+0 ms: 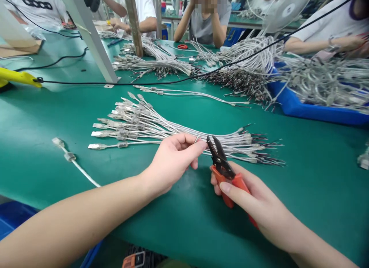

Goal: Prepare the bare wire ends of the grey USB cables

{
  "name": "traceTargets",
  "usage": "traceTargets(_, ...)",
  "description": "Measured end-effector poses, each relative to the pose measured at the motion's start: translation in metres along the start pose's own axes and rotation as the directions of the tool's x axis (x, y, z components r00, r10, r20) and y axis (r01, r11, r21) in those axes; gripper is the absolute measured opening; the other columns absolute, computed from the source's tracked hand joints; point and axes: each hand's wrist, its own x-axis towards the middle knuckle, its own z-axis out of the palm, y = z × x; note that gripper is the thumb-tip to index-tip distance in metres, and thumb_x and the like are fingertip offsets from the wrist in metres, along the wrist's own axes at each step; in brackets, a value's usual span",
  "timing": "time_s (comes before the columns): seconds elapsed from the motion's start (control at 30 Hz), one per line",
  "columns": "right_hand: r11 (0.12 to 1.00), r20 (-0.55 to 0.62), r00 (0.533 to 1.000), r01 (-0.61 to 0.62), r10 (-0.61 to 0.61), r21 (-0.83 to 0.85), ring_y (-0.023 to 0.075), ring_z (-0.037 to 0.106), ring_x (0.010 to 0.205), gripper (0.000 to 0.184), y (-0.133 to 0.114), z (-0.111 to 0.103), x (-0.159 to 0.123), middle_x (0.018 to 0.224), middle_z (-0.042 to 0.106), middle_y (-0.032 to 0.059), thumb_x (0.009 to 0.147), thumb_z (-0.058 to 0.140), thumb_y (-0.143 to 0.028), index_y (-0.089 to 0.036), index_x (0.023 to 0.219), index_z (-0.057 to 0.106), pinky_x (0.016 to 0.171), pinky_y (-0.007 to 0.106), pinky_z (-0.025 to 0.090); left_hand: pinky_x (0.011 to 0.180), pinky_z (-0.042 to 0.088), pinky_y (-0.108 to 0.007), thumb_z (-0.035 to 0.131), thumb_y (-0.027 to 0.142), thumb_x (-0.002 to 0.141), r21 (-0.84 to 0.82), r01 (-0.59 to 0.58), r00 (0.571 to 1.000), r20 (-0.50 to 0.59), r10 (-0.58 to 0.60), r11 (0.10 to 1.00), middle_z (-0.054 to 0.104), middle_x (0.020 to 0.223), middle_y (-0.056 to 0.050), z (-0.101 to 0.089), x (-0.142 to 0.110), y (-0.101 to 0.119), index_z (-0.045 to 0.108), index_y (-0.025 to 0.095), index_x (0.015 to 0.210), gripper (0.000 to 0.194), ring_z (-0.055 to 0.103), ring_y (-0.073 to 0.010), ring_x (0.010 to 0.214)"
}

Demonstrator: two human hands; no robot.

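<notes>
My left hand (181,154) is closed, thumb against forefinger, on the end of a thin white cable, of which only a short bit shows. A USB cable (83,172) with a clear plug and a small moulded lump disappears under my left forearm; whether it is the same one is hidden. Red-handled wire strippers (220,160) are in my right hand (248,193), with the notched jaws up beside my left fingertips. Behind both hands lies a fanned bundle of white USB cables (173,128), plugs to the left and dark bare wire ends to the right.
Two loose cables (190,93) lie beyond the bundle. Farther back are cable heaps (245,64) and a blue bin (317,112) full of cables. A black cord (115,83) crosses the green table near a metal post (95,37). Several people sit opposite.
</notes>
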Motion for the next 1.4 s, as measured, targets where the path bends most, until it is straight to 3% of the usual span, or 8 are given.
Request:
traceTargets(0.53,0.97,-0.132,0.987,0.055,-0.088,-0.235,0.0185,0.06,0.08,0.017,-0.002,0.01,-0.005,0.09,0.064,0.0021,0.094,0.053,-0.042,-0.026,0.1,0.054,0.067,0.024,0.051,0.041,0.032,-0.015,0.07,0.023,0.08,0.02,-0.028,1.0,0.004,0.028,0.999,0.054,0.047,0.005,0.002,-0.006,0.003,0.063,0.014,0.069,0.016,0.045,-0.0035,0.041)
traceTargets(1.4,0.921,-0.174,0.975,0.061,-0.137,-0.386,0.0142,0.057,0.062,0.015,-0.001,0.011,-0.001,0.075,0.062,-0.0007,0.095,0.046,-0.036,-0.023,0.096,0.052,0.055,0.021,0.049,0.04,0.032,-0.013,0.074,0.037,0.076,0.031,-0.063,0.998,0.008,0.063,0.998,0.053,0.047,0.007,0.0,-0.004,-0.001,0.059,0.015,0.068,0.028,0.043,-0.0025,0.04)
